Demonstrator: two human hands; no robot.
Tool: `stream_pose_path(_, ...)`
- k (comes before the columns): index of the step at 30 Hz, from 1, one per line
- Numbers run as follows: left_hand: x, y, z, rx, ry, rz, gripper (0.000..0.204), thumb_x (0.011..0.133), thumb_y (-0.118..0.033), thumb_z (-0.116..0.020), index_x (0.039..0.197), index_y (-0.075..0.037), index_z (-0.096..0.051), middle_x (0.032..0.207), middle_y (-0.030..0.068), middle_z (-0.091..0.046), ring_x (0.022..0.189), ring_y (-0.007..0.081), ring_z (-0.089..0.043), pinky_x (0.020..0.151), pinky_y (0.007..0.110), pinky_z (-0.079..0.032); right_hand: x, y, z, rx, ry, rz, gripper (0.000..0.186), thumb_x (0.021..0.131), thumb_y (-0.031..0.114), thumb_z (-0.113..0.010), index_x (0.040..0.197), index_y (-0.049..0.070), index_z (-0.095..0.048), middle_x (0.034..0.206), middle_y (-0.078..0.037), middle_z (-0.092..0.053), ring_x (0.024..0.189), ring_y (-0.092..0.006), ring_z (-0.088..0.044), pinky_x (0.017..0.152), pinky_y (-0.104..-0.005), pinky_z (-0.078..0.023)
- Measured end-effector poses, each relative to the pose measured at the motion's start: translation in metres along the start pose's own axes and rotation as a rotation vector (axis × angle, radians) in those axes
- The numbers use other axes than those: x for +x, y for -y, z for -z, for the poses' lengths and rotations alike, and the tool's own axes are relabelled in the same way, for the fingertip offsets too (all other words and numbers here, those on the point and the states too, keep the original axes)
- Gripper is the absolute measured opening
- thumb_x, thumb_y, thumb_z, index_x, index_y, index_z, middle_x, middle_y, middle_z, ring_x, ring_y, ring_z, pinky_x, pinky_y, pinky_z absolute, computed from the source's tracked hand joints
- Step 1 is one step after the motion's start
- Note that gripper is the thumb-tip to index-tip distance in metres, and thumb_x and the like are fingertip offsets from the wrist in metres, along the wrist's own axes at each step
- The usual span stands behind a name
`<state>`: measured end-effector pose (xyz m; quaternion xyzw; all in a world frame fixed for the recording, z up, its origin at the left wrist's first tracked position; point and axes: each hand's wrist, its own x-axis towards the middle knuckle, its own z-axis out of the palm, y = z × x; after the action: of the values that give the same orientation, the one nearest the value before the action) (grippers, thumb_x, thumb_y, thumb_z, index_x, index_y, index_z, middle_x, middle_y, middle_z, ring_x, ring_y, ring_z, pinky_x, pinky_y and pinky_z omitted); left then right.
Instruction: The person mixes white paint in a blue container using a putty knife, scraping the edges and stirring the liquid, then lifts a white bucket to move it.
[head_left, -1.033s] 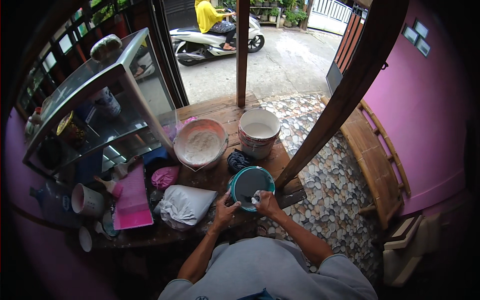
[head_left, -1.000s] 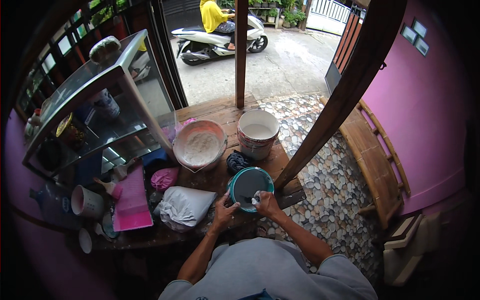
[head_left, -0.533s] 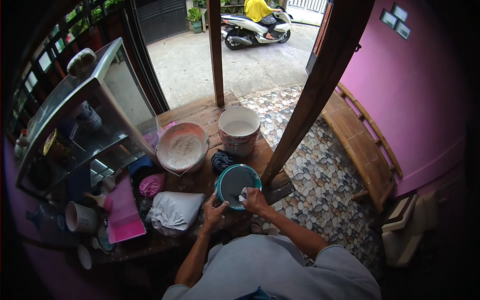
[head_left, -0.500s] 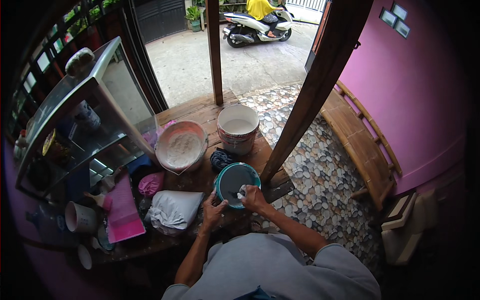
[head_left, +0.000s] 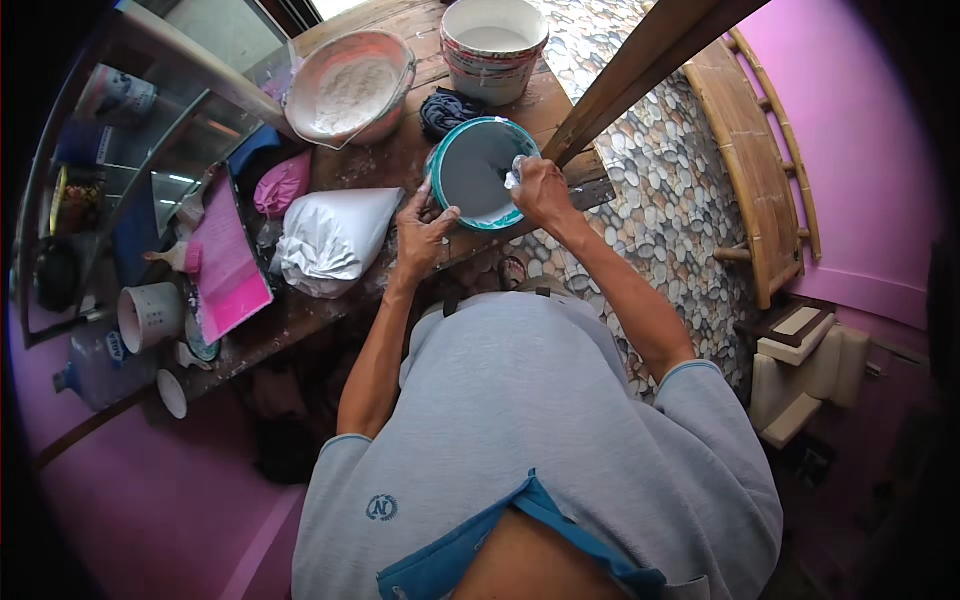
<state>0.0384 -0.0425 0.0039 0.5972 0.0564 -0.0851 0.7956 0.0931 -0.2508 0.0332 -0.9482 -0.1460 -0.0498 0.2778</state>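
A teal-rimmed bucket of grey liquid stands near the table's front edge. My left hand grips its near left side, with fingers and thumb against the wall and rim. At the right rim my right hand is closed around a tool with a whitish handle. The tool's lower end is hidden in the bucket, so I cannot make out its kind. Behind the bucket lies a bunched dark cloth. A white plastic sack rests left of my left hand.
On the wooden table stand a bucket of pale powder and a larger white bucket. Left are a pink paint tray, brushes, a white pail and a glass case. A wooden post rises just right of my right hand.
The view has tilted down, so the street and motorbike are out of sight. My right hand has shifted from the near rim to the right rim; my left still holds the bucket.
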Motion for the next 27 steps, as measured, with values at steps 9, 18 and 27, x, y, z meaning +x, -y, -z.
stream_pose_path(9,-0.003,-0.004,-0.002,-0.067,-0.021,-0.004,0.061,0.084,0.005,-0.061,0.139,0.000,-0.034,0.114,0.0073,-0.058,0.099,0.0116,-0.056,0.084,0.024,-0.049,-0.005,0.029,-0.010,0.300,0.060,-0.140,0.021,0.070,0.013,-0.059,0.080,-0.005,-0.063,0.076,-0.027,-0.062,0.075,-0.0420,-0.063,0.071,-0.0448,-0.051)
stream_pose_path(18,-0.003,-0.004,0.009,-0.034,-0.048,0.045,0.062,0.085,0.005,-0.059,0.140,0.003,-0.031,0.120,0.0087,-0.056,0.100,0.0121,-0.056,0.089,0.025,-0.047,0.011,0.013,-0.014,0.052,-0.061,-0.015,0.019,0.070,0.008,-0.059,0.085,-0.004,-0.060,0.086,-0.024,-0.061,0.084,-0.0394,-0.062,0.073,-0.0441,-0.051)
stream_pose_path(27,-0.001,-0.007,0.003,-0.032,-0.021,0.018,0.060,0.084,0.003,-0.059,0.139,0.001,-0.034,0.113,0.0091,-0.058,0.097,0.0127,-0.057,0.086,0.027,-0.051,0.015,0.036,-0.023,0.090,0.124,0.258,0.014,0.077,0.003,-0.057,0.089,-0.002,-0.060,0.091,-0.018,-0.055,0.079,-0.0375,-0.060,0.073,-0.0445,-0.048)
